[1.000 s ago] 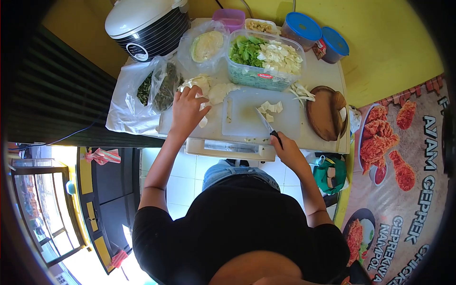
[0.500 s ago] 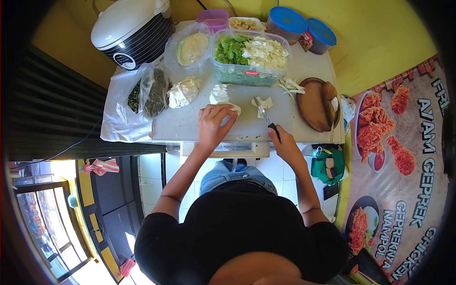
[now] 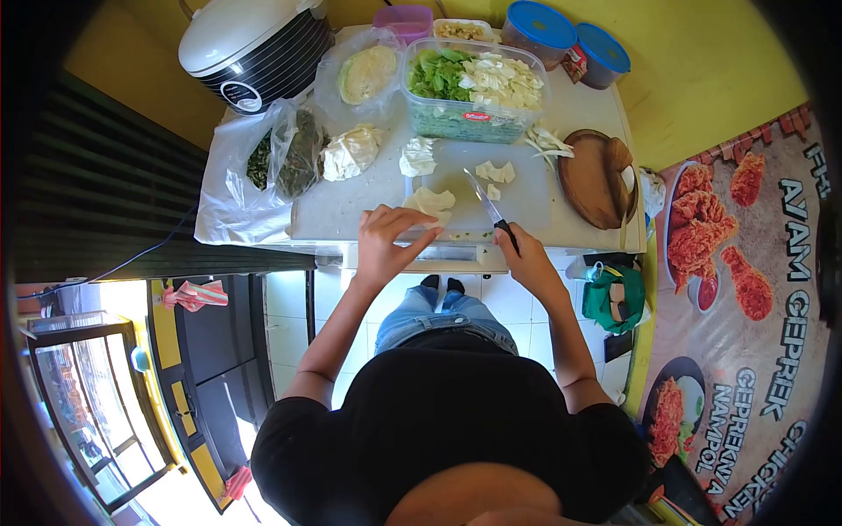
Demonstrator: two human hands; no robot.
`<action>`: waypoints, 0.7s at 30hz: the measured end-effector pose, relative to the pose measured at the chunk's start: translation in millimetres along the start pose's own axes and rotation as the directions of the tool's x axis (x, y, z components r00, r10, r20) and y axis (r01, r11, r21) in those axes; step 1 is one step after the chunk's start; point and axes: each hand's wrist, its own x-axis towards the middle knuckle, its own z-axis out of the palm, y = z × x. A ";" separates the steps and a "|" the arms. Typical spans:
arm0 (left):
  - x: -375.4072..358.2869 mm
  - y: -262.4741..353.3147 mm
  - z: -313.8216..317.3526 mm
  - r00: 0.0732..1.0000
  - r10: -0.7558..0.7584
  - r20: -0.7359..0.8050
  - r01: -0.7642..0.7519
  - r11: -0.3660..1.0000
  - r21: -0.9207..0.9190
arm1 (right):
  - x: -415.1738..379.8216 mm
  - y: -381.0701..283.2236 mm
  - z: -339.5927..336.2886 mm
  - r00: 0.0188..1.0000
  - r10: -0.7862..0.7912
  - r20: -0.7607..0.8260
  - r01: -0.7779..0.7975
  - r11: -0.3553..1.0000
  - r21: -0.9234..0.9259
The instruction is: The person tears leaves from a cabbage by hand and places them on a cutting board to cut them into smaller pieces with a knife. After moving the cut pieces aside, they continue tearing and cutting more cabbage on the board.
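My right hand (image 3: 529, 263) is wrapped round the black handle of a knife (image 3: 485, 198), its blade pointing up and left over a pale cutting board (image 3: 526, 206). Near the board's front edge lies a piece of cabbage (image 3: 430, 202). Thumb and fingers apart, my left hand (image 3: 383, 244) is at the near side of that piece, with fingertips right at its edge. Small cut cabbage bits (image 3: 496, 173) rest beyond the blade. Farther back sits another white cabbage chunk (image 3: 418, 157), and a larger one (image 3: 353, 152) is to its left.
A clear tub (image 3: 475, 114) of chopped greens and cabbage stands behind the board. At the right is a brown wooden mortar (image 3: 589, 188); at the left, plastic bags (image 3: 294, 158) and a rice cooker (image 3: 254, 53). Blue-lidded containers (image 3: 541, 26) stand at the back.
My left hand has moved down and slightly left, its fingers spreading off the cabbage piece, which now shows more fully. The knife remains in my right hand, its blade more clear of the cut bits.
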 end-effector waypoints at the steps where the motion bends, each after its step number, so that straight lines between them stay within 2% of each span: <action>1: 3.1 -3.4 -0.9 1.000 0.001 -0.001 -0.001 1.000 0.000 | -0.5 -0.7 0.3 1.000 -0.001 -0.001 0.001 1.000 0.000; 3: 11.3 -12.2 -1.9 0.988 -0.111 -0.110 0.107 0.994 -0.037 | -1.8 -1.8 0.9 1.000 -0.026 -0.001 0.026 1.000 0.004; 4: 11.9 -17.1 -0.5 0.988 -0.109 -0.110 0.105 0.994 -0.039 | -1.7 -2.2 0.9 1.000 -0.026 -0.003 0.026 1.000 0.003; 7: 9.8 -27.3 8.0 0.990 -0.134 -0.039 0.136 0.990 0.043 | -2.2 -2.8 2.1 0.998 0.056 0.034 -0.055 0.998 -0.018; 10: 15.9 -26.2 19.3 0.993 -0.119 -0.012 0.119 0.993 -0.026 | -2.1 -3.0 3.2 0.999 0.040 0.030 -0.040 0.999 0.005; 12: 22.2 -24.0 28.4 0.990 -0.126 0.059 0.134 0.976 -0.172 | -1.6 -0.5 5.5 1.000 0.006 0.008 -0.006 0.999 0.051; 16: 32.8 -14.9 36.5 0.978 -0.114 0.175 0.141 0.979 -0.151 | 0.6 0.4 5.8 0.999 -0.030 -0.020 0.030 0.999 0.038; 19: 41.0 -21.5 38.0 0.983 -0.040 0.178 0.058 0.994 -0.096 | 2.6 0.4 4.9 1.000 -0.003 -0.022 0.004 0.999 0.038; 21: 46.8 -28.9 34.1 0.946 0.035 0.323 -0.013 0.997 -0.070 | 4.7 3.8 5.1 1.000 -0.007 -0.025 0.008 0.999 0.038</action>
